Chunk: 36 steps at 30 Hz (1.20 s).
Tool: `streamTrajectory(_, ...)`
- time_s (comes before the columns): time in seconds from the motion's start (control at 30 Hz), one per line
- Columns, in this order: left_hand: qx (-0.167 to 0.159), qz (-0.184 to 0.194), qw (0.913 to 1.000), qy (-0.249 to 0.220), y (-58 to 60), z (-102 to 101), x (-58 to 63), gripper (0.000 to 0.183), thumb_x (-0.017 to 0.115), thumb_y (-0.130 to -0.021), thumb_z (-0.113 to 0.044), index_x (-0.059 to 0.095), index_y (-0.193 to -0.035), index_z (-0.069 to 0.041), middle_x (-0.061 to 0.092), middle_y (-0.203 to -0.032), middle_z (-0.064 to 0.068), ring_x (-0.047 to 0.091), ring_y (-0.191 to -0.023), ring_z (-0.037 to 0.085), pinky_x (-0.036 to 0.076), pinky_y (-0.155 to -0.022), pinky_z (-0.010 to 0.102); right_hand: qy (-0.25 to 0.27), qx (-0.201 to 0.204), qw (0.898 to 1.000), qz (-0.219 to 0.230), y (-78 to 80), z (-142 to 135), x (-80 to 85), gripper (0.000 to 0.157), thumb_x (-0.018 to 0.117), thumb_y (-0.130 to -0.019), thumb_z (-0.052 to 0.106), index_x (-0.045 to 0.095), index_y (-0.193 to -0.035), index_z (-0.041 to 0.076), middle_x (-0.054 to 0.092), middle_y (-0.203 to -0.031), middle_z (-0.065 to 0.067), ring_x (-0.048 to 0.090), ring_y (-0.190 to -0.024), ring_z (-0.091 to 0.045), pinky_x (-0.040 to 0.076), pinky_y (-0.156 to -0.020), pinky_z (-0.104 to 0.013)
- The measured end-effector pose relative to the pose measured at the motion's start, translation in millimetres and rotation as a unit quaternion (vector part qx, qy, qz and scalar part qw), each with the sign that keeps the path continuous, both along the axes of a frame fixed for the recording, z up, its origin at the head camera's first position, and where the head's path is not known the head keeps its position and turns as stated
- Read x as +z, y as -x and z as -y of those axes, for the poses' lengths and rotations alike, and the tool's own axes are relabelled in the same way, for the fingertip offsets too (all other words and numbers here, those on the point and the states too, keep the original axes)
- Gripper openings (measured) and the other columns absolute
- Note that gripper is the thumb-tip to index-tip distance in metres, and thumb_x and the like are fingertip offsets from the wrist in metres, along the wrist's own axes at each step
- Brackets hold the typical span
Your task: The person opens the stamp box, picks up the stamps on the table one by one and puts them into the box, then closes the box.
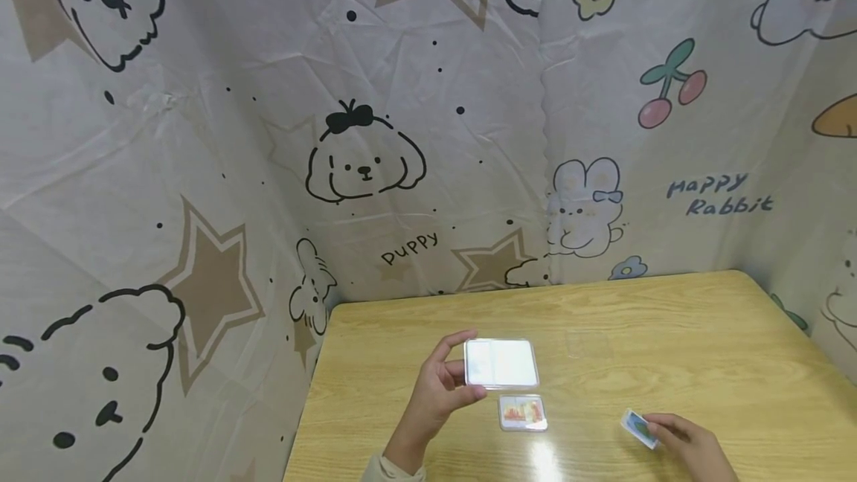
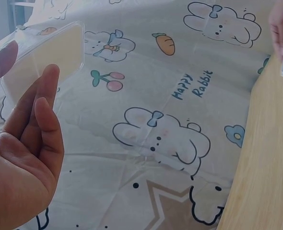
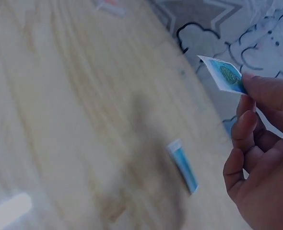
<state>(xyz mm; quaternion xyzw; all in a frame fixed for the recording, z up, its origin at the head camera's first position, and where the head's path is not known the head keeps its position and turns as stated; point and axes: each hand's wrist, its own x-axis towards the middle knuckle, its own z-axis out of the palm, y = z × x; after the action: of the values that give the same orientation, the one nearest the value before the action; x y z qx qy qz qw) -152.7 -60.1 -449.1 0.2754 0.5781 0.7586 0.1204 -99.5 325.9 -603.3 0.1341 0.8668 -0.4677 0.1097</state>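
Raised over the table, my left hand [image 1: 431,396] grips a clear rectangular plastic case [image 1: 501,364] between thumb and fingers at its left side. The case looks pale and see-through in the left wrist view. Low on the right, my right hand [image 1: 689,443] pinches a small white-edged card [image 1: 639,428] between thumb and forefinger. A green round shape on blue is printed on the card, plainest in the right wrist view. Just below the raised case, a second clear case [image 1: 523,413] with an orange picture in it lies flat on the table.
The wood-grain table [image 1: 375,348] is backed by a printed cloth [image 1: 402,169] on its left, far and right sides. A faint transparent rectangle [image 1: 588,344] shows right of the raised case. A blue-and-white strip [image 3: 183,165] shows on the tabletop below the right hand.
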Motion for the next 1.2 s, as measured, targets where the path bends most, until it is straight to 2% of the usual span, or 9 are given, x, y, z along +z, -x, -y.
streamTrajectory(0.1, -0.003, -0.004, 1.0, 0.001, 0.0, -0.1, 0.5, 0.074, 0.071, -0.079, -0.013, 0.028, -0.136, 0.006, 0.071, -0.094, -0.01, 0.065, -0.082, 0.006, 0.054, -0.07, 0.023, 0.003, 0.005, 1.0, -0.009, 1.7, 6.9, 20.1, 0.058, 0.05, -0.09, 0.049, 0.055, -0.124, 0.002, 0.058, -0.12, -0.022, 0.058, -0.097, -0.019, 0.051, -0.077, -0.038)
streamTrajectory(0.17, -0.003, -0.004, 1.0, 0.002, -0.2, -0.1, 0.9, 0.074, 0.071, -0.079, -0.014, 0.027, -0.136, 0.007, 0.071, -0.094, -0.01, 0.065, -0.082, 0.006, 0.053, -0.07, 0.022, 0.005, 0.007, 1.0, -0.013, 2.6, 11.1, 33.4, 0.059, 0.047, -0.091, 0.05, 0.054, -0.125, 0.002, 0.055, -0.124, -0.024, 0.057, -0.101, -0.023, 0.051, -0.076, -0.039)
streamTrajectory(0.33, -0.003, -0.003, 1.0, 0.003, -0.8, 0.0, 1.7, 0.074, 0.071, -0.079, -0.014, 0.029, -0.136, 0.005, 0.072, -0.094, -0.01, 0.065, -0.082, 0.006, 0.053, -0.071, 0.022, 0.018, 0.002, 1.0, -0.017, 5.3, 20.8, 60.3, 0.059, 0.046, -0.091, 0.053, 0.054, -0.126, 0.007, 0.052, -0.13, -0.022, 0.056, -0.101, -0.02, 0.049, -0.076, -0.036)
streamTrajectory(0.47, -0.006, -0.004, 1.0, -0.001, -0.9, 0.2, 2.5, 0.073, 0.071, -0.079, -0.014, 0.029, -0.136, 0.004, 0.072, -0.094, -0.01, 0.065, -0.082, 0.006, 0.054, -0.071, 0.023, 0.028, 0.006, 0.998, -0.055, 7.6, 29.4, 79.2, 0.05, 0.05, -0.091, 0.048, 0.058, -0.122, 0.01, 0.063, -0.115, -0.004, 0.057, -0.09, -0.007, 0.048, -0.072, -0.028)
streamTrajectory(0.6, -0.005, -0.01, 0.9999, -0.004, -1.1, 0.6, 3.9, 0.074, 0.071, -0.079, -0.013, 0.028, -0.136, 0.006, 0.071, -0.094, -0.01, 0.065, -0.081, 0.006, 0.053, -0.071, 0.022, 0.032, 0.025, 0.992, -0.115, 10.2, 37.6, 99.0, 0.04, 0.053, -0.092, 0.039, 0.061, -0.116, 0.009, 0.066, -0.097, 0.014, 0.057, -0.083, -0.001, 0.048, -0.069, -0.021)
streamTrajectory(0.67, -0.005, -0.011, 0.9999, -0.005, -1.6, 0.7, 4.6, 0.074, 0.071, -0.079, -0.013, 0.027, -0.136, 0.007, 0.071, -0.094, -0.009, 0.065, -0.081, 0.006, 0.053, -0.071, 0.022, 0.04, 0.036, 0.988, -0.142, 11.5, 41.9, 108.7, 0.036, 0.054, -0.092, 0.034, 0.062, -0.114, 0.007, 0.067, -0.091, 0.015, 0.058, -0.079, -0.003, 0.048, -0.068, -0.021)
streamTrajectory(0.83, -0.008, -0.016, 0.9998, -0.009, -3.1, 0.5, 5.0, 0.075, 0.07, -0.08, -0.012, 0.025, -0.136, 0.008, 0.072, -0.094, -0.01, 0.064, -0.079, 0.005, 0.053, -0.07, 0.02, 0.039, 0.056, 0.982, -0.177, 13.5, 52.0, 131.4, 0.028, 0.057, -0.091, 0.029, 0.065, -0.109, 0.009, 0.067, -0.091, 0.015, 0.057, -0.076, -0.007, 0.047, -0.064, -0.022)
streamTrajectory(1.03, -0.016, -0.018, 0.9996, -0.015, -4.7, 0.2, 3.0, 0.073, 0.07, -0.08, -0.012, 0.026, -0.136, 0.008, 0.071, -0.094, -0.01, 0.065, -0.08, 0.005, 0.053, -0.07, 0.02, 0.019, 0.067, 0.98, -0.189, 14.9, 61.9, 153.2, 0.025, 0.059, -0.09, 0.031, 0.068, -0.106, 0.014, 0.067, -0.093, 0.016, 0.058, -0.078, -0.004, 0.046, -0.066, -0.022)
streamTrajectory(1.2, -0.016, -0.014, 0.9997, -0.013, -5.4, 0.4, 2.8, 0.073, 0.07, -0.08, -0.012, 0.028, -0.136, 0.006, 0.072, -0.094, -0.009, 0.065, -0.08, 0.005, 0.053, -0.07, 0.02, 0.026, 0.073, 0.978, -0.195, 17.8, 69.0, 168.1, 0.026, 0.059, -0.089, 0.032, 0.068, -0.105, 0.013, 0.067, -0.093, 0.016, 0.058, -0.078, -0.004, 0.047, -0.067, -0.022)
